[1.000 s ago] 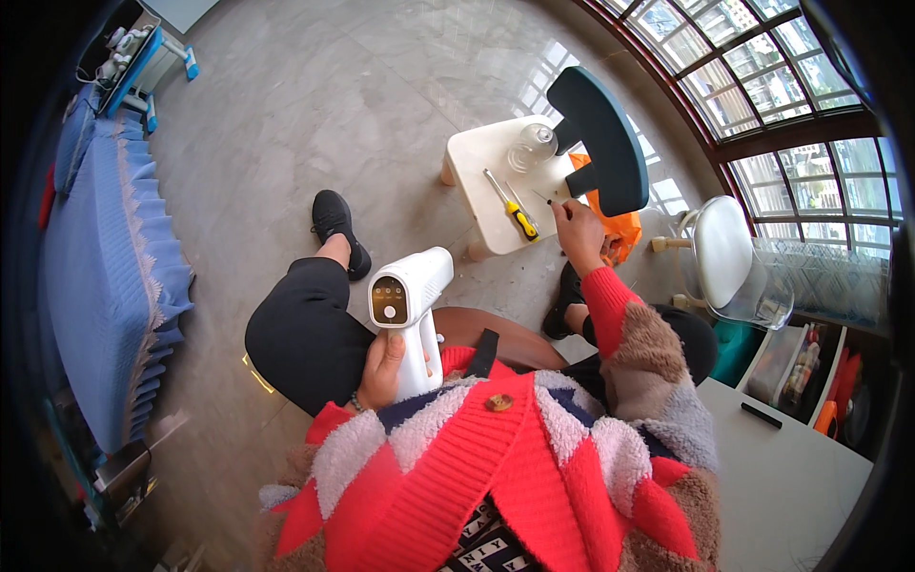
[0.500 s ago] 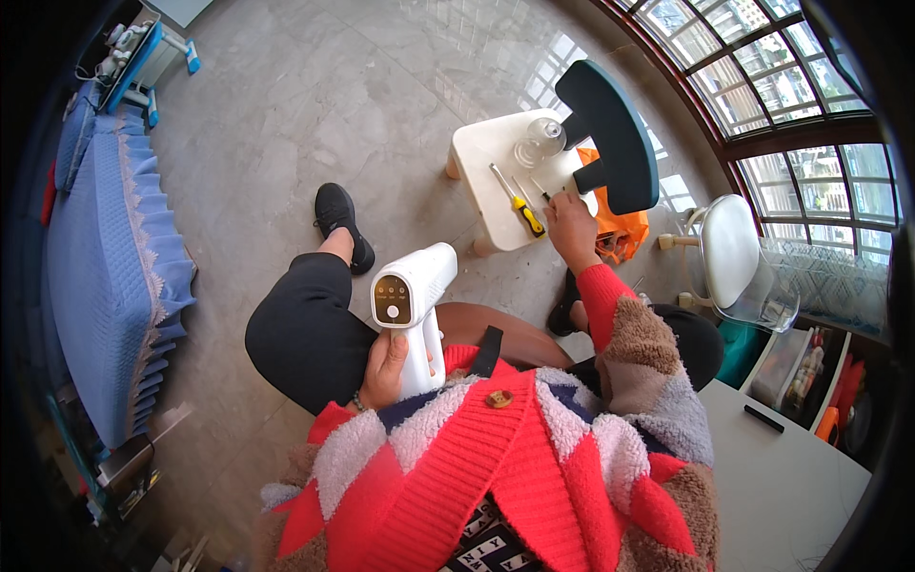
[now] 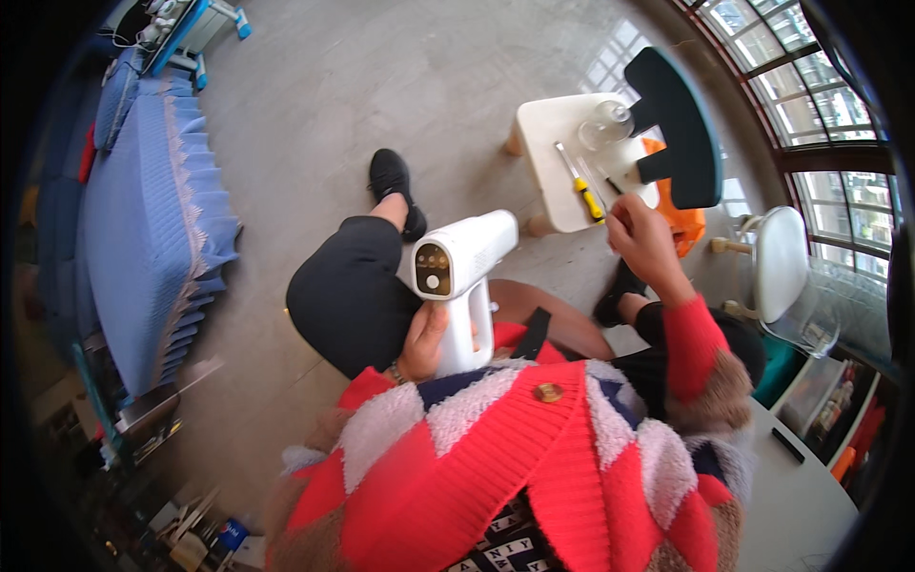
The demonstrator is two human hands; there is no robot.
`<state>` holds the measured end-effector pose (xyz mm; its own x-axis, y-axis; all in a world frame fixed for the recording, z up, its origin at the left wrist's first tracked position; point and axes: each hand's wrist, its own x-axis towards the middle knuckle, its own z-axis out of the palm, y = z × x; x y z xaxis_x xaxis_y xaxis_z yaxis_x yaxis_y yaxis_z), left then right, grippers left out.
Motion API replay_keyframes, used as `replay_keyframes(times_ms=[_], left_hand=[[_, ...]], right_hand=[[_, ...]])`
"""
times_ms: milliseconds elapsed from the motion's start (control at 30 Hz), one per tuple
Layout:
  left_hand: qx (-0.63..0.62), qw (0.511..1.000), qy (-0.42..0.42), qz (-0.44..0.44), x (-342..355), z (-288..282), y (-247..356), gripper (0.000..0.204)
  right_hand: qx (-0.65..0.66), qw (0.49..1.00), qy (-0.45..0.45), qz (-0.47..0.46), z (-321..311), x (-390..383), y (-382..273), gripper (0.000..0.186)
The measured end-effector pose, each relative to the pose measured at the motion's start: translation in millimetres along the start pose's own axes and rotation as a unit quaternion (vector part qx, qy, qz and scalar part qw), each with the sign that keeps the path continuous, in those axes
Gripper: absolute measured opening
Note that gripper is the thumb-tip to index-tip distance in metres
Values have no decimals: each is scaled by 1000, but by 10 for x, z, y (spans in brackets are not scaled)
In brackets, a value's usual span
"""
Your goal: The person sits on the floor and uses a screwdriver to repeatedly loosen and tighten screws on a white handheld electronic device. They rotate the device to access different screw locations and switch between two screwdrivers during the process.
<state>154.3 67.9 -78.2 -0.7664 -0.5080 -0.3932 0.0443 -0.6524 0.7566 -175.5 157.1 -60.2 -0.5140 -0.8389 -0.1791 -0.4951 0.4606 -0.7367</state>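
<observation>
My left hand [image 3: 425, 341] is wrapped round the handle of a white gun-shaped mist sprayer [image 3: 467, 250], held upright over my lap. A dark panel with a round white button faces me from its back end. My right hand [image 3: 639, 233] hovers by the near corner of a small cream chair [image 3: 534, 124], its fingers curled together; whatever is in them is hidden. On the seat lie a yellow-and-black screwdriver [image 3: 588, 198], a thin dark-handled tool [image 3: 611, 183] and a clear rounded container [image 3: 604, 129].
An orange bag [image 3: 684, 225] sits beyond my right hand, beside the chair's dark backrest [image 3: 679, 129]. A white-seated chair [image 3: 779, 262] stands by the window. At right is a white tabletop [image 3: 796, 486]; a blue-covered bed [image 3: 143, 229] lines the left.
My right hand has drawn back from the tools on the seat to the chair's near corner. The view has shifted, while my left hand keeps hold of the sprayer.
</observation>
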Motion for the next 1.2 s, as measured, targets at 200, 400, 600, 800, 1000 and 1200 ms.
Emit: replay_keyframes(times_ms=[200, 400, 600, 800, 1000, 1200], left_hand=[[-79, 995, -54, 28, 7, -10, 5, 68], [-83, 996, -20, 29, -28, -3, -39, 71], [-98, 993, -55, 36, -29, -55, -40, 72], [-57, 996, -48, 41, -40, -46, -17, 71], [-1, 999, -16, 44, -43, 22, 39, 72], [-21, 997, -56, 40, -36, -13, 36, 69]], right_hand=[[183, 958, -219, -24, -65, -774, -971, 10], [186, 952, -242, -34, 124, -806, -1194, 14], [178, 954, -238, -31, 150, -776, -1267, 15], [166, 960, -223, -28, 183, -779, -1317, 15], [179, 949, -258, -21, 219, -784, -1295, 20], [288, 909, -294, 65, 226, -669, -1264, 19]])
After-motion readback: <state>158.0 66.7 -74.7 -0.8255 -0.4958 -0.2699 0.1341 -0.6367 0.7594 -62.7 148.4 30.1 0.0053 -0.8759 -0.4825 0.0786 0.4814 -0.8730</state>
